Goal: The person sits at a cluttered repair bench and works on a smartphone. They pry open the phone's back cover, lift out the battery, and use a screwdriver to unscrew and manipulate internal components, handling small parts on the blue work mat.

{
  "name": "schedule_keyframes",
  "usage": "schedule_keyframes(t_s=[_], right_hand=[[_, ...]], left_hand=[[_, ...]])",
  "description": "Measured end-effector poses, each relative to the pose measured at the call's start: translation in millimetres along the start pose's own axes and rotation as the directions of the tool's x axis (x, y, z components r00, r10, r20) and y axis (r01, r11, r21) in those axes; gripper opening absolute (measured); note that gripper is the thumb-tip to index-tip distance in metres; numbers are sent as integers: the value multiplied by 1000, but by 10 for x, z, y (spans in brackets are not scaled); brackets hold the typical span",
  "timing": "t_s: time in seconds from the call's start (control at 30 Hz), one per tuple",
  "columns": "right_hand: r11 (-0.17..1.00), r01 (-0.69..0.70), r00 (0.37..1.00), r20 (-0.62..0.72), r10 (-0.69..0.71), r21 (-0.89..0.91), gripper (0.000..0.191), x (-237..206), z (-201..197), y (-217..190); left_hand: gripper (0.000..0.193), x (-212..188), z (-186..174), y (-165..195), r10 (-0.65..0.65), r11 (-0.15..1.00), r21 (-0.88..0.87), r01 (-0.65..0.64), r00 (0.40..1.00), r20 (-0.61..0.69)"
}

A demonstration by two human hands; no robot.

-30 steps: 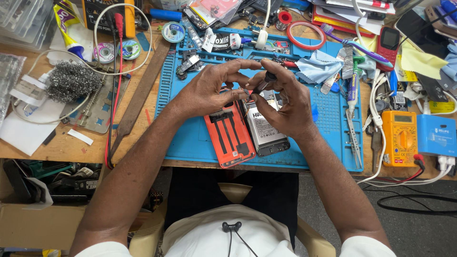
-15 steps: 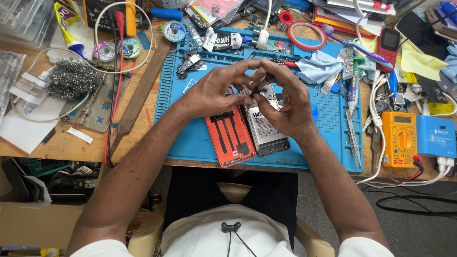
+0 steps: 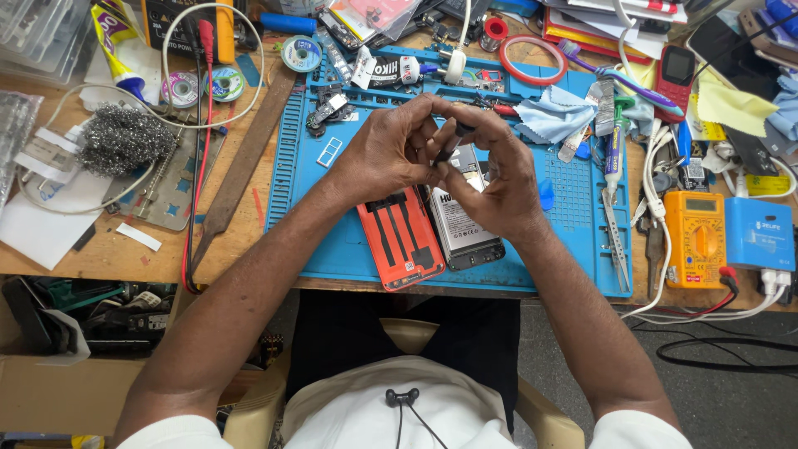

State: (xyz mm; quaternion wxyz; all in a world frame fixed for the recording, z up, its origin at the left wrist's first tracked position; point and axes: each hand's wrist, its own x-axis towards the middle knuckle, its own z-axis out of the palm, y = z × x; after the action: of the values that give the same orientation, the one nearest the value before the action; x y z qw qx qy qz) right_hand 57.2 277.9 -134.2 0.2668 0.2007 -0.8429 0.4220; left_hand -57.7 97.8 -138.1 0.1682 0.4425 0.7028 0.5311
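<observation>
Both hands meet over the blue work mat (image 3: 573, 208), and much is hidden there: the left hand (image 3: 386, 154) curls its fingers inward, the right hand (image 3: 499, 187) cups toward it, and between the fingertips a thin dark tool (image 3: 449, 145) shows, a tweezer or a small driver, hard to tell which. Both hands look closed round it, but which fingers actually pinch it is not clear. Under the hands lies an opened phone (image 3: 465, 229) with its grey battery facing up; its upper half is covered by the right palm, so the spot being worked cannot be seen. Just beside it, to the left and touching or nearly so, lies the red-orange back cover (image 3: 401, 237), inner side up, its top edge tucked under the left wrist. The mat's far edge has small tray slots, contents too cluttered and small to make out. Left of the mat a wad of steel wool (image 3: 120, 140) sits among white cables. A clear plastic box (image 3: 33, 25) is cut off at the upper left corner, contents unreadable. On the right an orange multimeter (image 3: 694, 241) lies next to a blue box-shaped unit (image 3: 758, 234), with red and white leads trailing off the desk edge. A light blue cloth (image 3: 553, 112) lies crumpled behind the hands.
</observation>
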Motion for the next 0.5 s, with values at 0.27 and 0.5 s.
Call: schedule_keyframes(t_s=[0.27, 0.5], right_hand=[[994, -45, 998, 48, 40, 96, 90, -26, 27, 39], [954, -88, 996, -6, 93, 286, 90, -38, -26, 73]], left_hand=[[33, -70, -209, 29, 191, 976, 121, -184, 981, -47], [15, -92, -188, 18, 267, 914, 314, -257, 964, 12]])
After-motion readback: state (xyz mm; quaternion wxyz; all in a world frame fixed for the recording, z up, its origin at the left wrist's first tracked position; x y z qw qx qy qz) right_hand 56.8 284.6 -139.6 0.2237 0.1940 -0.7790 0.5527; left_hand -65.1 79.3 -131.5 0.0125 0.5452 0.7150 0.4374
